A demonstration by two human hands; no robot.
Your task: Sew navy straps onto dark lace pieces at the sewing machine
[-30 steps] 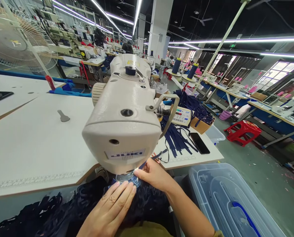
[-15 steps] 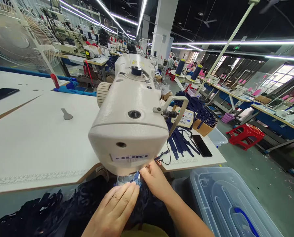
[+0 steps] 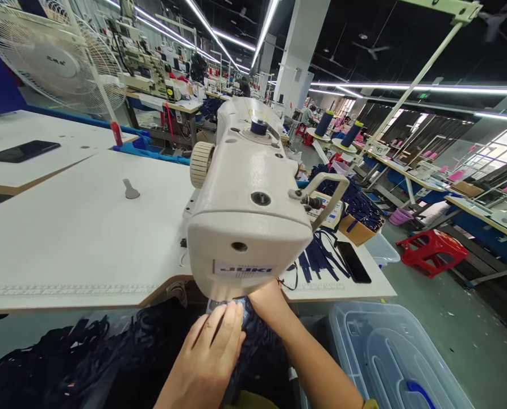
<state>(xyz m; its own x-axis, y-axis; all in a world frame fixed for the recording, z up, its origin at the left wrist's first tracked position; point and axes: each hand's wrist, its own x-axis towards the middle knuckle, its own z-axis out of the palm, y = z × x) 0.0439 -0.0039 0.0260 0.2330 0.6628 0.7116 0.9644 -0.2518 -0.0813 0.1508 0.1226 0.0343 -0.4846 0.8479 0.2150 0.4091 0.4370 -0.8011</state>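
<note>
Under the head of the white JUKI sewing machine (image 3: 251, 227), a small piece of blue fabric (image 3: 247, 314) lies at the stitching area. My left hand (image 3: 211, 349) rests there with its fingers stretched out, the fingertips touching the fabric's left side. From the right reaches my right hand (image 3: 268, 302), close against the fabric. Its fingers are hidden behind the machine head, and so is the needle. A heap of dark navy strips (image 3: 66, 358) hangs below the table edge, in front of my body.
The white table (image 3: 87, 238) carries a small grey metal piece (image 3: 131, 190) at left. Right of the machine are navy strips (image 3: 321, 258), a black phone (image 3: 353, 262) and a cardboard box (image 3: 356, 230). A clear plastic bin (image 3: 390, 352) stands lower right; a red stool (image 3: 432, 253) is beyond.
The view has shifted, so the machine appears farther right. My right hand has slid farther in behind the machine head, hiding its fingers. My left fingers have parted slightly, still at the fabric.
</note>
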